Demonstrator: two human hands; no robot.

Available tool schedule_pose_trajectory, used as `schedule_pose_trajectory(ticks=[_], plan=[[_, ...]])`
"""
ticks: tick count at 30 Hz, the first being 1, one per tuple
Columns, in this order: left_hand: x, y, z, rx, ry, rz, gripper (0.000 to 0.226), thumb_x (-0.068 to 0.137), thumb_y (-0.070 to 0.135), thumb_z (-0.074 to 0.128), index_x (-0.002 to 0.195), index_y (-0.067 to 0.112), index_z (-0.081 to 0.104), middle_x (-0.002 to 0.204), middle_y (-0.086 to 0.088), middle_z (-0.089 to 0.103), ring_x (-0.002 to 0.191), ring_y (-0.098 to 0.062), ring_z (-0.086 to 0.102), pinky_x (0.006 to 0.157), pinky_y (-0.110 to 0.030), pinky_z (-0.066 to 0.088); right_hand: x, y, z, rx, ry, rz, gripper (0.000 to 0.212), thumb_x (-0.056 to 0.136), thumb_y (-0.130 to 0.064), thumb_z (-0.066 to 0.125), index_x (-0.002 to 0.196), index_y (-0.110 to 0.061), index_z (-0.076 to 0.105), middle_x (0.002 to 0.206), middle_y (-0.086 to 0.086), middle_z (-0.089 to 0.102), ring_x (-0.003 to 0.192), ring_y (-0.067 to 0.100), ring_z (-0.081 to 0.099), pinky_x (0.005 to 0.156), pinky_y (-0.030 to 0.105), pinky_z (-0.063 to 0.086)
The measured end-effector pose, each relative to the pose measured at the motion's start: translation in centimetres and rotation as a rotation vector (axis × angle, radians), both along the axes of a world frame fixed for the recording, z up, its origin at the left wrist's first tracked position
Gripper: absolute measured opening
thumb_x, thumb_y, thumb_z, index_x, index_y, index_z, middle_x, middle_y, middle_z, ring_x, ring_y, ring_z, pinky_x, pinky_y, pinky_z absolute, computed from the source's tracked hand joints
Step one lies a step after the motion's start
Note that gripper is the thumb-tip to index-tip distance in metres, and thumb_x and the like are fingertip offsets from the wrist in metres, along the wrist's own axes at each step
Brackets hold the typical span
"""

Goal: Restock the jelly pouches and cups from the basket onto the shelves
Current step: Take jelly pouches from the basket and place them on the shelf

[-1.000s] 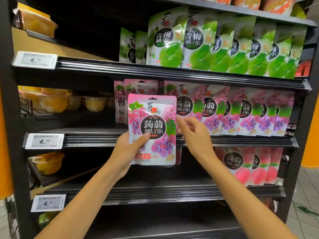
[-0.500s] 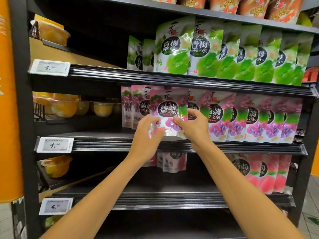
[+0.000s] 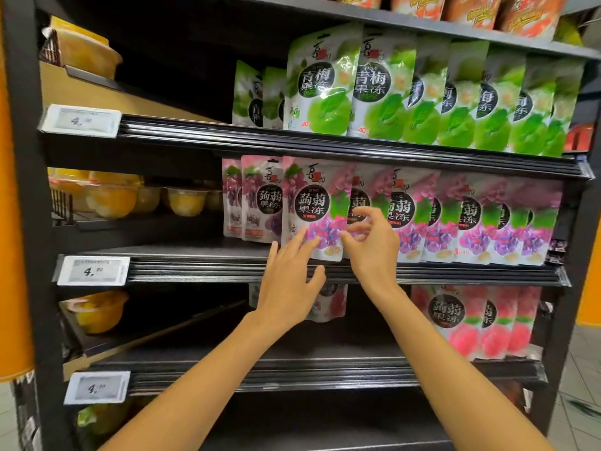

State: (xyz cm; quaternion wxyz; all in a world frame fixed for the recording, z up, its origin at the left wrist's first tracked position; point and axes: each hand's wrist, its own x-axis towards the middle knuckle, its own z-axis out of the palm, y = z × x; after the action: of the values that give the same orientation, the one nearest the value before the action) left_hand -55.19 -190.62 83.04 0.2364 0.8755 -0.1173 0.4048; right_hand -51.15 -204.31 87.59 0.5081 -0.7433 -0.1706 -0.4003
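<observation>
On middle shelf (image 3: 195, 252): upright grape pouch (image 3: 313, 206).

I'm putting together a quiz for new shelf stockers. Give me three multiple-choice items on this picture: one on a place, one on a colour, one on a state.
1. Where is the front grape pouch?
A. on the shelf under the green pouches
B. in a basket
C. on the floor

2. What colour are the peach pouches lowest down?
A. blue
B. pink
C. black

3. How is the left hand?
A. fingers straight, touching the grape pouch
B. clenched round a cup
C. out of view

Answers:
1 A, it stands upright in the purple row, right beneath the green row.
2 B, their fronts show pink fruit on pink.
3 A, its straight fingertips lie on the pouch's lower front.
</observation>
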Motion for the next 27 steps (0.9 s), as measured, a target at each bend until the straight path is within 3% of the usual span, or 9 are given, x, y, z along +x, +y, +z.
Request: schedule_pose_trajectory(ticks=[9, 12, 15, 17, 19, 22, 27], plan=[[0.4, -0.8, -0.5, 0.039, 0.002, 0.012, 0.056, 0.097, 0.035, 0.05, 0.15, 0.027, 0.034, 0.163, 0.001, 0.018, 0.15, -0.012, 0.012, 0.124, -0.042, -0.001, 0.4, -0.5, -1.2, -0.009, 0.031, -0.036, 0.024, 0.088, -0.012, 0.07, 0.11, -0.017, 0.063, 0.074, -0.01, 0.064, 0.069, 0.004, 0.064, 0.063, 0.015, 0.047], [0.2, -0.7, -0.4, 0.041, 0.017, 0.008, 0.056, 0.097, 0.034, 0.05, 0.15, 0.028, 0.033, 0.163, 0.002, 0.017, 0.15, -0.012, 0.012, 0.124, -0.042, -0.001, 0.4, -0.5, -1.3, -0.018, 0.028, -0.038, 0.022, 0.088, -0.012, 0.07, 0.108, -0.017, 0.063, 0.071, -0.015, 0.061, 0.067, -0.001, 0.061, 0.059, 0.008, 0.043], [-0.1, -0.8, -0.2, 0.02, 0.012, -0.003, 0.053, 0.097, 0.03, 0.051, 0.148, 0.025, 0.038, 0.161, 0.001, 0.021, 0.149, -0.012, 0.016, 0.124, -0.038, -0.003, 0.1, -0.5, -1.5, -0.041, 0.024, -0.036, 0.022, 0.088, -0.007, 0.067, 0.108, -0.016, 0.064, 0.075, -0.013, 0.062, 0.068, 0.001, 0.061, 0.059, 0.007, 0.043], [-0.5, -0.8, -0.5, -0.03, -0.02, -0.037, 0.046, 0.096, 0.024, 0.053, 0.142, 0.021, 0.047, 0.157, 0.002, 0.032, 0.146, -0.01, 0.023, 0.122, -0.03, -0.003, -0.4, -0.5, -1.9, -0.039, 0.016, -0.025, 0.023, 0.088, -0.006, 0.063, 0.109, -0.016, 0.063, 0.087, -0.008, 0.064, 0.074, 0.008, 0.063, 0.067, 0.015, 0.048], [-1.2, -0.8, -1.2, -0.111, -0.062, -0.101, 0.038, 0.095, 0.014, 0.055, 0.132, 0.019, 0.056, 0.15, 0.005, 0.041, 0.142, -0.008, 0.028, 0.119, -0.02, 0.007, -1.0, -0.5, -2.4, -0.025, 0.005, -0.016, 0.022, 0.09, -0.006, 0.06, 0.11, -0.014, 0.063, 0.099, -0.004, 0.064, 0.076, 0.007, 0.061, 0.074, 0.022, 0.052], [-2.4, -0.9, -2.6, -0.24, -0.1, -0.192, 0.03, 0.091, 0.004, 0.055, 0.116, 0.017, 0.066, 0.139, 0.008, 0.051, 0.133, 0.002, 0.035, 0.107, -0.006, 0.024, -2.4, -0.2, -3.9, -0.024, -0.024, 0.017, 0.022, 0.09, -0.005, 0.058, 0.108, -0.014, 0.063, 0.106, -0.001, 0.063, 0.072, 0.0, 0.057, 0.067, 0.008, 0.044], [-4.5, -0.7, -4.9, -0.313, -0.138, -0.259, 0.029, 0.087, -0.002, 0.055, 0.107, 0.014, 0.068, 0.118, 0.005, 0.063, 0.117, -0.009, 0.053, 0.1, -0.028, 0.046, -4.7, 0.2, -7.5, 0.0, 0.032, 0.111, 0.023, 0.088, -0.002, 0.056, 0.104, -0.016, 0.065, 0.103, -0.002, 0.063, 0.077, -0.006, 0.056, 0.066, 0.005, 0.042]])
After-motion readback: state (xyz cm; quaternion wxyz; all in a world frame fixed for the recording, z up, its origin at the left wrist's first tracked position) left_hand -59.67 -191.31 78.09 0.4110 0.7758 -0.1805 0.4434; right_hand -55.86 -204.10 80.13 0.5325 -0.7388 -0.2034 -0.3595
